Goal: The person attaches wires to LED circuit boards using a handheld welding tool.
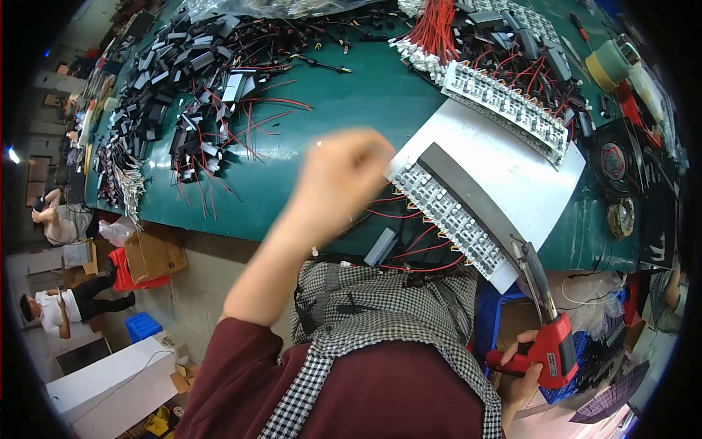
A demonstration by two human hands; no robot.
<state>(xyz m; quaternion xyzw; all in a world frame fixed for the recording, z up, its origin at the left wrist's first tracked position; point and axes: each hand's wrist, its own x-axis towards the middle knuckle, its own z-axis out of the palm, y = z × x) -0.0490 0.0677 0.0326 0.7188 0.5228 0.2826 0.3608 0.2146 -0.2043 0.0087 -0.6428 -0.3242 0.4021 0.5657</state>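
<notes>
My right hand [523,369] grips a red-and-black soldering gun [556,351], its long metal front pointing up. The tip is close to the lower right end of a white circuit board panel [450,216] that carries rows of small parts. Red wires and black-grey housings hang along the panel's near edge. My left hand [340,175] is smeared by motion, fingers curled, by the panel's upper left corner; whether it holds anything cannot be made out. The panel lies beside a dark strip [468,186] on a white sheet [504,150]. A second board panel [504,110] rests at the sheet's far edge.
Heaped grey-black housings with wires [164,73] cover the left of the green table [351,102]. A bundle of red wires [436,29] lies at the back. On the right are a black fan [614,157] and a wire roll [620,218]. Other people stand far left.
</notes>
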